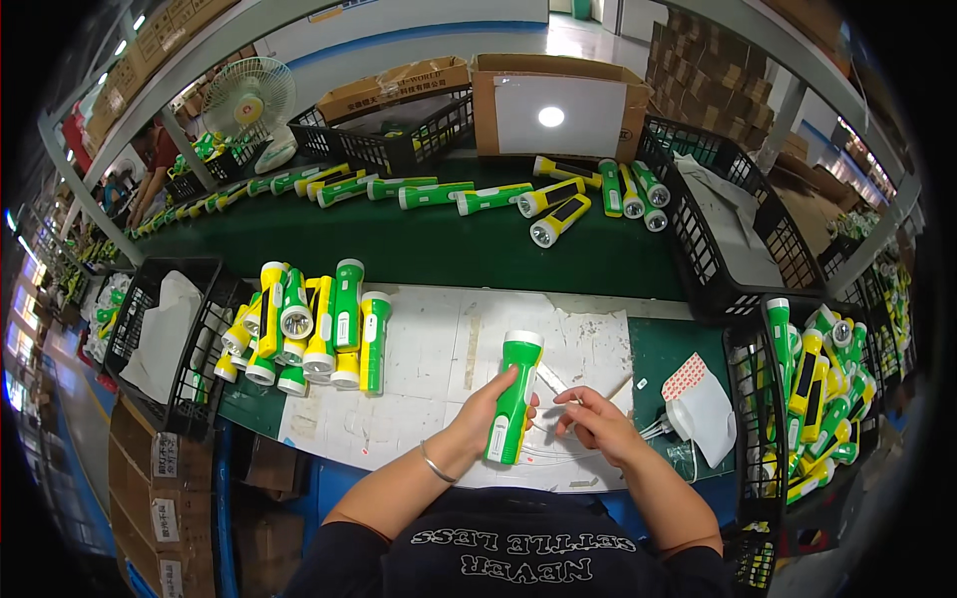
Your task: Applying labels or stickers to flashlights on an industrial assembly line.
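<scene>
Left hand (484,410) grips a green-and-yellow flashlight (512,399), head up, above the white surface (429,384). Right hand (604,429) is just beside it, fingers curled; whether they hold anything, I cannot tell. White cables (654,431) lie near. Heaped flashlights (321,324) crowd the left; a black crate (750,399) of flashlights stands right.

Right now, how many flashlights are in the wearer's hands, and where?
1. The green-and-yellow flashlight is in the left hand, its white-rimmed end pointing away from the body. The right hand has none. No other held one seems hidden.
</scene>
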A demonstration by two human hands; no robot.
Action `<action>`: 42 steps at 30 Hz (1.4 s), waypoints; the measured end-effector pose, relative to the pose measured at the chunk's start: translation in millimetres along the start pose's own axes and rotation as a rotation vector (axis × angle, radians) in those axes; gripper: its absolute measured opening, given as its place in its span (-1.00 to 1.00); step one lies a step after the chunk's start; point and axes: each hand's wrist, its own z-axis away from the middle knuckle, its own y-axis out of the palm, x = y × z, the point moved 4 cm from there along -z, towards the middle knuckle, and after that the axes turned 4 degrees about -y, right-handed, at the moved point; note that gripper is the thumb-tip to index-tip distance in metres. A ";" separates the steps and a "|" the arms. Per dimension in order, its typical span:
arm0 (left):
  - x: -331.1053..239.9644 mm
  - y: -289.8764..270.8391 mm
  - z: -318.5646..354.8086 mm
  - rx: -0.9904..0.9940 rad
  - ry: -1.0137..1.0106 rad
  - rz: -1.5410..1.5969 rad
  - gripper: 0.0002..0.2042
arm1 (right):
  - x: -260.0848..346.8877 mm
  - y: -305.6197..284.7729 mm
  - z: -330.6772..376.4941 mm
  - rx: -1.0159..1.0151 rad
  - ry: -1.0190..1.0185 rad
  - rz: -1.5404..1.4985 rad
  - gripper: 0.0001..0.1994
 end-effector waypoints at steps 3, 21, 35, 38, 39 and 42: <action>4.0 0.5 2.9 0.015 -0.004 0.020 -0.63 | -8.8 0.5 1.5 -0.046 -0.102 0.138 -0.78; -0.8 10.3 16.5 -0.053 0.374 -0.478 -0.65 | 23.6 72.1 6.8 -0.113 -0.808 1.696 -0.85; -7.3 13.5 25.5 -0.020 0.424 -0.398 -0.61 | 14.1 57.3 -12.5 -0.263 -0.445 0.773 -0.56; -12.7 7.5 30.9 -0.080 0.394 -0.610 -0.61 | 17.7 39.1 -15.9 -0.259 -0.634 0.781 -0.57; -14.1 8.2 33.6 -0.079 0.394 -0.610 -0.61 | 19.4 26.6 -18.1 -0.294 -0.635 0.733 -0.59; -15.8 8.3 38.7 -0.086 0.353 -0.746 -0.62 | 30.1 5.2 -19.6 -0.289 -0.481 0.474 -0.67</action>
